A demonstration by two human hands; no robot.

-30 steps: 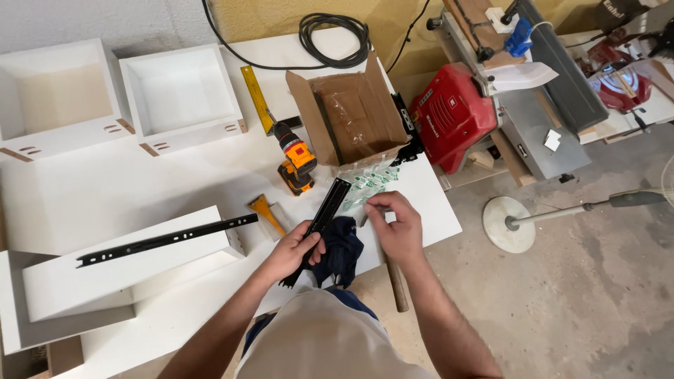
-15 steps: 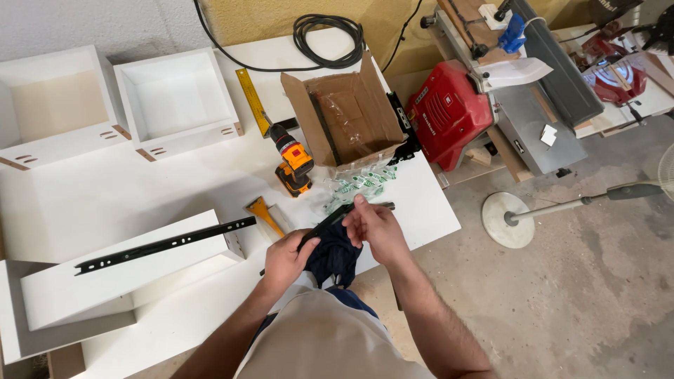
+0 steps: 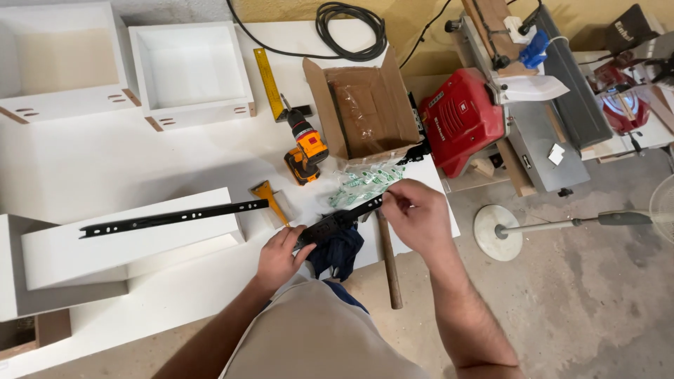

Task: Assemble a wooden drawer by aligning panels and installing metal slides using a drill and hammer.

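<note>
Now the black drawer slide lies lower and flatter than a moment ago; left hand grips its near end with a dark cloth; right hand pinches the far end.

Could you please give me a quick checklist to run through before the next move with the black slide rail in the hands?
1. Both hands on the black slide rail: ok; left hand grips the near end, right hand the far end.
2. Dark cloth clear of the rail: not ok; it bunches under it.
3. Packet of screws within reach: ok, beside the right hand.
4. Cordless drill nearby: ok, on the white table.
5. Second rail seated on the white panel: cannot tell.
</note>
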